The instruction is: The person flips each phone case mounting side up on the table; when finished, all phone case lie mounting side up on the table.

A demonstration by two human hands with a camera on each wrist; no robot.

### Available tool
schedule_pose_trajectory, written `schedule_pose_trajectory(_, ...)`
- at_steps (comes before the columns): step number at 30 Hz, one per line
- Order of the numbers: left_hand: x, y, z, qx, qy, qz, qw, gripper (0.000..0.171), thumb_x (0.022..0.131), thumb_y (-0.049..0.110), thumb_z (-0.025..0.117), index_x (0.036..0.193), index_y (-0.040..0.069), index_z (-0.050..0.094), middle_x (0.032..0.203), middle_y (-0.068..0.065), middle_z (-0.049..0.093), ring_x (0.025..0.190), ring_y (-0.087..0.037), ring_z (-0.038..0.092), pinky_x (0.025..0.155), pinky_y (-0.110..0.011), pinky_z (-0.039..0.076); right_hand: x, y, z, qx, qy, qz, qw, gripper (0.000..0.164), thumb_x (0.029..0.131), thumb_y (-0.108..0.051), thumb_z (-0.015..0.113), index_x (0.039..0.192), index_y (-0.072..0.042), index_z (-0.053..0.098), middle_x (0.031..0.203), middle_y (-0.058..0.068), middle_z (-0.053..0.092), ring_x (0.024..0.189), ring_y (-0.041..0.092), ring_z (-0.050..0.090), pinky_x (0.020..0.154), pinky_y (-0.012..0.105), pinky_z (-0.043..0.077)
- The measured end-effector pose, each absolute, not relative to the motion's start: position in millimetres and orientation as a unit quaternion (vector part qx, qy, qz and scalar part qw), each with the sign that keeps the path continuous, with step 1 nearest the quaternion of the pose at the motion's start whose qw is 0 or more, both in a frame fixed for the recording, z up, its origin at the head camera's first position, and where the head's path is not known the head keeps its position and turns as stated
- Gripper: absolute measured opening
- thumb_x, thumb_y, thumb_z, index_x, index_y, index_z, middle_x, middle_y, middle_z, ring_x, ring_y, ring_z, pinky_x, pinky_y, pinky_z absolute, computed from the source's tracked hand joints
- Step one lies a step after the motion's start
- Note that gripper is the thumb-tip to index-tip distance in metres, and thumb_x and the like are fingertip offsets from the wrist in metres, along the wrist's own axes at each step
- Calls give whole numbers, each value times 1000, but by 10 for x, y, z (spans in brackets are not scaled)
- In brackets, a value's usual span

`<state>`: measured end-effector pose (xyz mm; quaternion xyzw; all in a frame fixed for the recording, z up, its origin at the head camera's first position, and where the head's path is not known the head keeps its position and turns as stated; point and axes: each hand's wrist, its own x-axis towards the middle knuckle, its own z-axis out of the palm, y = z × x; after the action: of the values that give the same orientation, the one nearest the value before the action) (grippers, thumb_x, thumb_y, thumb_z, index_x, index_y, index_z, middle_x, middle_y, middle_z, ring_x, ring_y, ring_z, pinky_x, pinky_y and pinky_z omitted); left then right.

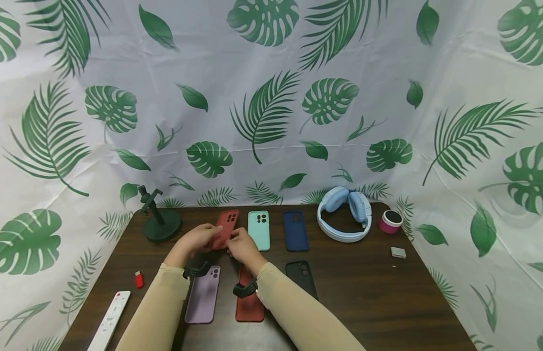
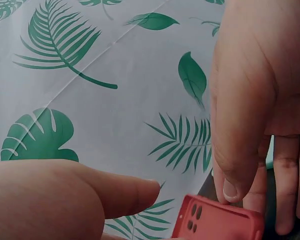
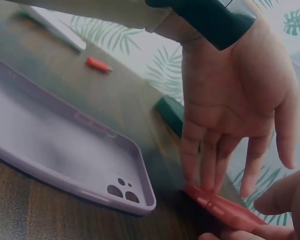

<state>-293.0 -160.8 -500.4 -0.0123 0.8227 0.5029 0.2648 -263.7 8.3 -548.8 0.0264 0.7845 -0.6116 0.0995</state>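
Note:
A red phone case (image 1: 228, 222) is between my hands near the back of the table, tilted, its camera cutouts at the upper end. My left hand (image 1: 197, 239) is at its left side. In the right wrist view the straight fingers of that left hand (image 3: 230, 100) touch the case's edge (image 3: 222, 207), thumb apart. My right hand (image 1: 246, 249) pinches the lower right side; its thumb meets the case's rim (image 2: 220, 220) in the left wrist view. Below the hands lie a lilac phone case (image 1: 203, 297) and another red phone case (image 1: 249, 307), partly under the right forearm.
A mint case (image 1: 259, 231), navy case (image 1: 296, 231) and black case (image 1: 303, 278) lie rightward. Blue headphones (image 1: 343, 236), a pink jar (image 1: 390, 223) and a small white item (image 1: 398, 252) are further right. Leftward are a dark green stand (image 1: 162, 226), red USB stick (image 1: 139, 280) and white remote (image 1: 110, 319).

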Motion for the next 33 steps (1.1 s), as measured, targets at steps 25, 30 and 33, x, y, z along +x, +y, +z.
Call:
schedule_pose_trajectory(25, -2810, -1580, -4946, -4, 852, 458, 256, 59, 104, 48, 50, 133, -3, 51, 136, -26, 54, 125, -41, 54, 101, -60, 49, -2611, 221, -5329, -3, 838, -522, 159, 58, 100, -38, 61, 147, -6, 50, 145, 13, 57, 127, 28, 58, 102, 50, 51)
schedule_pose_trajectory(30, -2741, -1559, -4851, 43, 874, 435, 213, 59, 103, 51, 51, 138, 5, 52, 140, -20, 55, 128, -37, 54, 101, -56, 48, -2581, 349, -5222, -26, 832, -531, 157, 48, 100, -42, 59, 144, -21, 55, 141, 5, 60, 117, 24, 62, 94, 48, 53)
schedule_pose_trajectory(33, -2652, -1532, -4763, 110, 869, 444, 189, 58, 102, 53, 52, 144, 13, 50, 150, -17, 50, 138, -38, 48, 107, -59, 44, -2539, 475, -5124, -56, 824, -543, 150, 45, 99, -53, 58, 140, -34, 55, 143, -1, 58, 124, 22, 59, 98, 48, 52)
